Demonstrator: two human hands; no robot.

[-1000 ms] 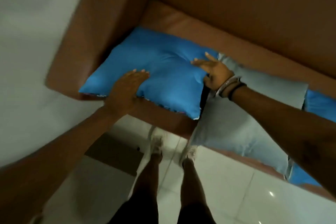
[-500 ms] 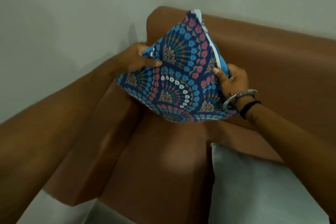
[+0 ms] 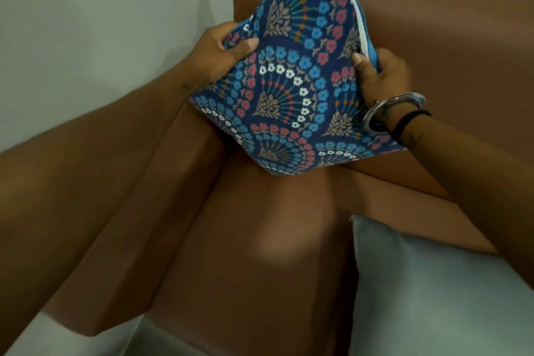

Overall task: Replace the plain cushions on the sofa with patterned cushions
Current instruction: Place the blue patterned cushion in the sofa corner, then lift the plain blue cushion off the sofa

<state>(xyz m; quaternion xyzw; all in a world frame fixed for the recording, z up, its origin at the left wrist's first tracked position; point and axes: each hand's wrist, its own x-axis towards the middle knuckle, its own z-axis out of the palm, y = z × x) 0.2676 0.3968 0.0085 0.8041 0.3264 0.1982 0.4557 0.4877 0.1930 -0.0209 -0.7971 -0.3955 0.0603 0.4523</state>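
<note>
Head view: patterned cushion [image 3: 291, 72] tilted corner-down (both hands gripping).

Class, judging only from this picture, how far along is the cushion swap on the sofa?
Done: nothing is visibly finished. In hand: the left hand and right hand grip the patterned cushion, held up at the sofa corner, not yet set down. Left: the plain grey cushion lies on the seat, awaiting replacement.
</note>
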